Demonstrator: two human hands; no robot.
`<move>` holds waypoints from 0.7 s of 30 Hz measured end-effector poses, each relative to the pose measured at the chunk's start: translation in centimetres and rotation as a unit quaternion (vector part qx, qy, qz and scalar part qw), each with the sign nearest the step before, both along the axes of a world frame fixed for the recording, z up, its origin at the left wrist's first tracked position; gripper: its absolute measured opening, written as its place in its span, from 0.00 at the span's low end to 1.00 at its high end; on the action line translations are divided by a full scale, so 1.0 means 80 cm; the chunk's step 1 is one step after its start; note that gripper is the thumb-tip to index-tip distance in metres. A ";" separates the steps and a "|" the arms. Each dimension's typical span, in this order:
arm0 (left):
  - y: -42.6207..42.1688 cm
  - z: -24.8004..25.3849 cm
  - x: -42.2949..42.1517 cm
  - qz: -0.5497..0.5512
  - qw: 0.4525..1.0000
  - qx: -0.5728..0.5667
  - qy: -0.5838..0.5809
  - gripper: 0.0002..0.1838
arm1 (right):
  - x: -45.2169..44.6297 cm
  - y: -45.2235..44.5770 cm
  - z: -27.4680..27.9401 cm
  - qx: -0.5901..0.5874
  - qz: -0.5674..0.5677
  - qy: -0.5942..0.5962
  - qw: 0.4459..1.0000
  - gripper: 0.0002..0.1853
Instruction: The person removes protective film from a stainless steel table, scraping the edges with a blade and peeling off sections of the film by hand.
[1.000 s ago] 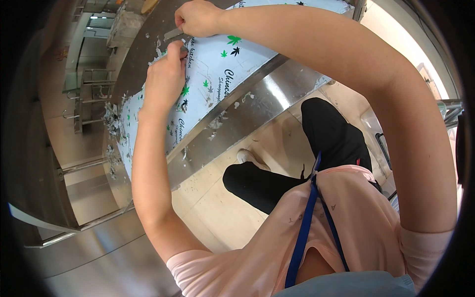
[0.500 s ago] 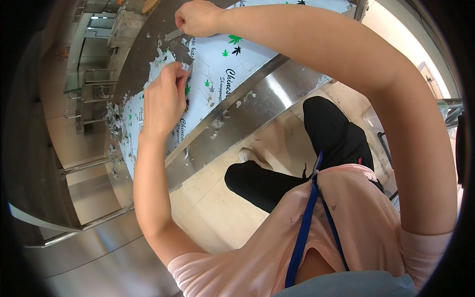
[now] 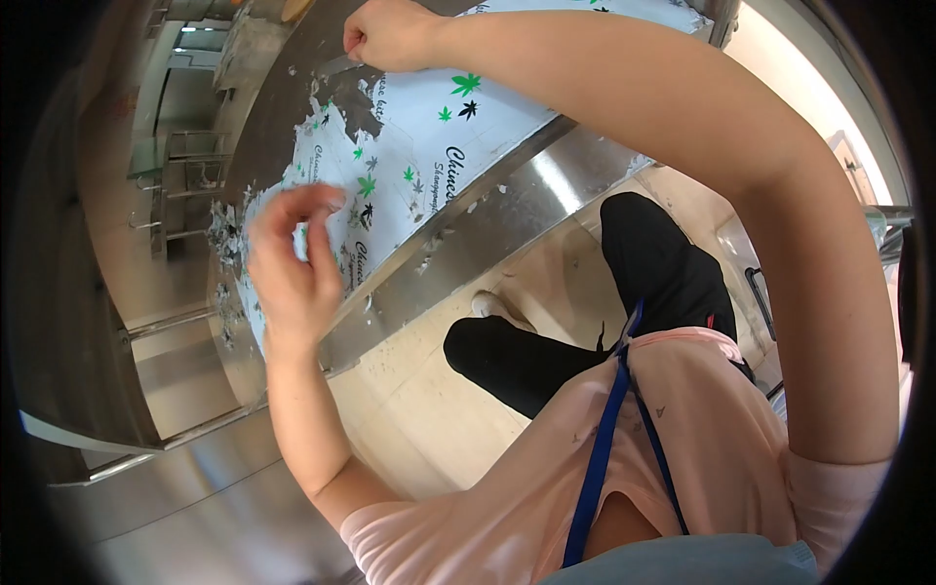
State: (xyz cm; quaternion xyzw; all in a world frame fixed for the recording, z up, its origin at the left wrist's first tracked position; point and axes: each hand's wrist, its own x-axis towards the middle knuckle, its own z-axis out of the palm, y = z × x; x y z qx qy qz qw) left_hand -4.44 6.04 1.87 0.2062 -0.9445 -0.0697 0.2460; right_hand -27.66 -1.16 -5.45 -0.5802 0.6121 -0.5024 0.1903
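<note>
A white protective film (image 3: 400, 146) printed with green and black leaves and lettering lies on a steel surface, torn and ragged along its far left side. Over its lower left part, my left hand (image 3: 297, 263) hovers with curled fingers and thumb apart; its fingertips are slightly blurred. My right hand (image 3: 390, 37) is closed at the film's far edge. From its fingers sticks out a thin flat blade-like strip (image 3: 337, 66), mostly hidden by the hand. Between the hands, a dark bare metal patch (image 3: 363, 115) shows through the torn film.
Crumpled film scraps (image 3: 226, 234) cling along the left edge of the steel surface. Its bent steel front edge (image 3: 507, 210) runs close to my knees. Metal racks (image 3: 190, 185) stand farther left. Small flakes are scattered on the tiled floor (image 3: 409, 390).
My left hand has moved down and left from the torn edge, its pinch loosened. The film flap there is gone, leaving a larger bare patch. My right hand has hardly moved.
</note>
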 end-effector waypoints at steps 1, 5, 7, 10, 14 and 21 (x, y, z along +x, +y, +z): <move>-0.011 -0.004 0.001 0.001 0.989 0.116 0.092 0.09 | -0.001 -0.001 -0.006 -0.042 -0.008 -0.017 0.999 0.10; -0.074 0.006 0.008 0.044 0.997 0.070 -0.012 0.09 | 0.000 -0.002 -0.010 -0.062 -0.028 -0.015 0.998 0.07; -0.087 0.006 0.009 0.070 0.993 0.082 -0.045 0.09 | 0.000 -0.002 -0.009 -0.061 -0.026 0.027 0.997 0.07; -0.104 -0.002 0.014 0.084 0.991 0.102 -0.015 0.10 | 0.003 -0.004 -0.010 -0.053 -0.032 0.083 0.995 0.06; -0.110 -0.011 0.009 0.057 0.990 0.123 0.034 0.11 | 0.006 -0.009 -0.014 -0.033 -0.048 0.152 0.987 0.06; -0.146 -0.008 0.000 0.061 0.994 0.048 -0.073 0.10 | -0.003 -0.022 -0.023 -0.084 -0.002 0.188 0.978 0.06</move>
